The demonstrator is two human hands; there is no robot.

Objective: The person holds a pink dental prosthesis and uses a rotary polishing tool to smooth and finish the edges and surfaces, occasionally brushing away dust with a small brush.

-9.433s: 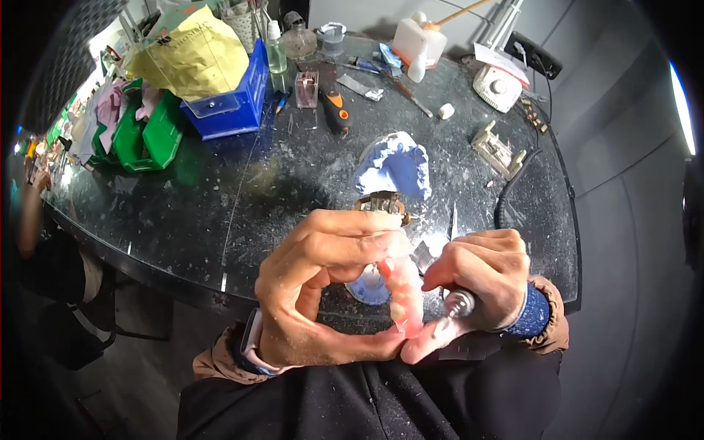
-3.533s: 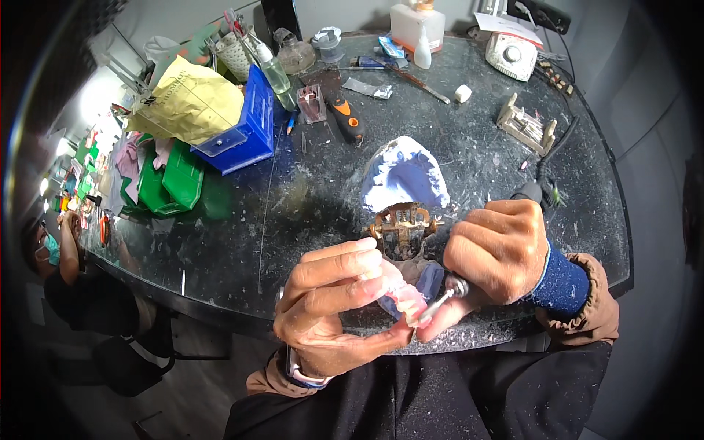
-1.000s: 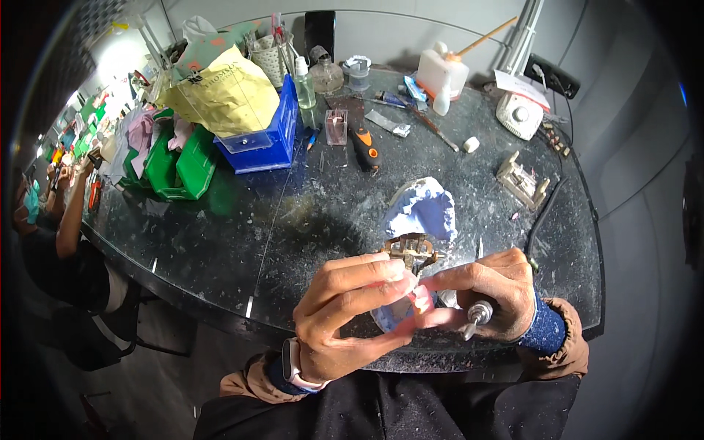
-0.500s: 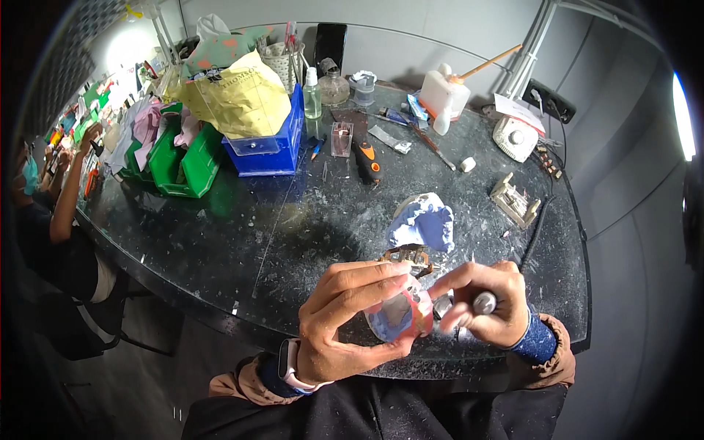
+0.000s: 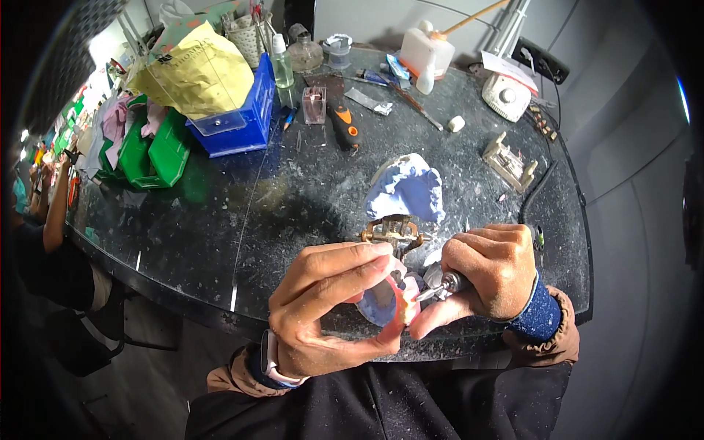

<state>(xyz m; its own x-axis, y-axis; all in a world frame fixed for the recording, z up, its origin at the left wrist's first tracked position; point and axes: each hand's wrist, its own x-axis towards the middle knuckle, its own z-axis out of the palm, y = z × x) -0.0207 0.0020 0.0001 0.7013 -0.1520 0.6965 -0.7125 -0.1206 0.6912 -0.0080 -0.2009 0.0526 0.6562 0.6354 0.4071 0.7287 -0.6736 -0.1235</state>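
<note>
My left hand (image 5: 323,304) pinches a pink denture (image 5: 405,309) with pale teeth between thumb and fingertips. Closed round a metal handpiece (image 5: 450,283), my right hand (image 5: 493,271) keeps its thin tip at the denture's right side, with the thumb close below. Whether the tip touches cannot be made out. Behind the hands, a brass-coloured articulator (image 5: 396,230) lies opened out on the bench. Its far part carries a white and blue dental cast (image 5: 405,192). Another blue cast (image 5: 375,311) shows partly beneath the denture and my left fingers.
A second articulator frame (image 5: 509,164) lies to the right, near a white control box (image 5: 506,97). Farther back are an orange-black tool (image 5: 343,127), a spray bottle (image 5: 281,61) and a liquid container (image 5: 425,53). Blue (image 5: 238,136) and green bins (image 5: 165,158) stand left. Another person (image 5: 51,242) sits far left.
My right hand has turned over and brought the handpiece tip to the denture. The denture now stands more tilted in my left hand. The whole view has shifted slightly.
</note>
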